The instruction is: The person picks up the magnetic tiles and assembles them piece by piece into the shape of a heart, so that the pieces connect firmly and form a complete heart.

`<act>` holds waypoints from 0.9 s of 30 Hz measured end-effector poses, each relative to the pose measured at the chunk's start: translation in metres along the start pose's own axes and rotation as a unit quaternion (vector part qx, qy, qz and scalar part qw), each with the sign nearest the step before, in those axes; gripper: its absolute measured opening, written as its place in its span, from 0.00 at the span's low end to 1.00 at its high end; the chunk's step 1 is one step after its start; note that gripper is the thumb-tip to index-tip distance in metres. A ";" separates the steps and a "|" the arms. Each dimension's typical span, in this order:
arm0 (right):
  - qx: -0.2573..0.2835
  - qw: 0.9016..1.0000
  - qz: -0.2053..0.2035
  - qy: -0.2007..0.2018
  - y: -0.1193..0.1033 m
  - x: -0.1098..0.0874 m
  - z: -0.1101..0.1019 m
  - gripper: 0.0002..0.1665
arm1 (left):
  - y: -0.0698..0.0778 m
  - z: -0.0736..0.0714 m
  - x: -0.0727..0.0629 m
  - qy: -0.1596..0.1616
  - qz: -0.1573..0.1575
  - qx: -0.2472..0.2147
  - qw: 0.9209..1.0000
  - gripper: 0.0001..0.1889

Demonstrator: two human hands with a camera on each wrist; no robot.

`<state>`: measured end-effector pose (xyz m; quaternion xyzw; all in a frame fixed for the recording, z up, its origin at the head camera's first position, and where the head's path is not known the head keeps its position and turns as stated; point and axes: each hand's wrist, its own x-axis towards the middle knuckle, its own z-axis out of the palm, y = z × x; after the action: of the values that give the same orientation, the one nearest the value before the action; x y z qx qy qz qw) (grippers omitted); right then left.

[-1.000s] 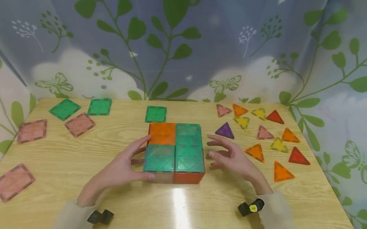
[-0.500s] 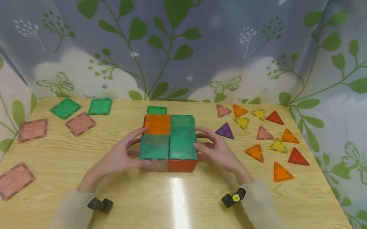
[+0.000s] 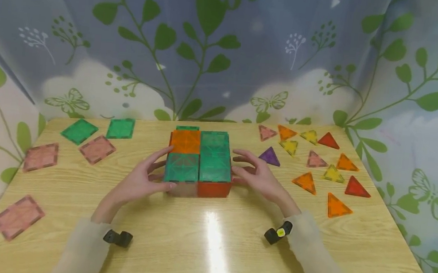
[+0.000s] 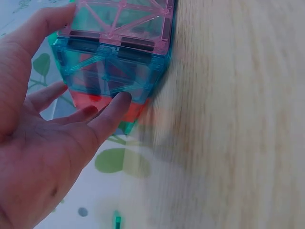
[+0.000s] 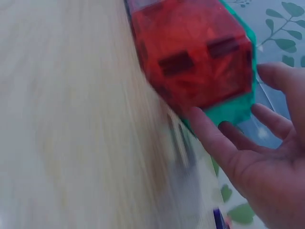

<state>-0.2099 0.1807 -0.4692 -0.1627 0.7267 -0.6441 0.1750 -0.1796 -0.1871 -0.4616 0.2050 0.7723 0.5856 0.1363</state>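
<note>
A box of translucent magnetic tiles stands on the table, its top made of green tiles and an orange one, its front pink and red. My left hand holds its left side, the thumb at the pink front tile and the fingers against the blue side tile. On the other side my right hand has loosely bent fingers, the fingertips right at the side wall. In the right wrist view a red tile shows close to those fingertips. The inside of the box is mostly hidden by its top.
Green and pink square tiles lie at the left, among them a pink tile near the front. Several triangle tiles, including a purple one, lie at the back right. A patterned curtain surrounds the table.
The tile box has slid left and away from me, now overlapping a green tile behind it. My left hand moved along with it; my right hand came in to its right side.
</note>
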 end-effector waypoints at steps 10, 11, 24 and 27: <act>-0.246 0.960 -0.017 0.130 0.009 -0.027 -0.053 0.24 | 0.019 0.014 -0.019 0.144 0.066 0.042 0.986 0.28; -0.276 0.950 -0.018 0.143 0.010 -0.027 -0.057 0.24 | 0.022 0.019 -0.019 0.156 0.085 0.035 0.983 0.25; -0.440 0.890 -0.034 0.112 0.016 -0.031 -0.074 0.14 | 0.041 0.084 -0.015 0.042 0.125 -0.004 0.991 0.13; -0.437 0.894 -0.026 0.099 0.015 -0.041 -0.072 0.11 | 0.039 0.099 -0.013 -0.002 0.093 0.000 0.996 0.13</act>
<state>-0.2076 0.2647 -0.4748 -0.1766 0.9440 -0.2788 -0.0032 -0.1174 -0.1007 -0.4520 0.2772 0.7496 0.5953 0.0824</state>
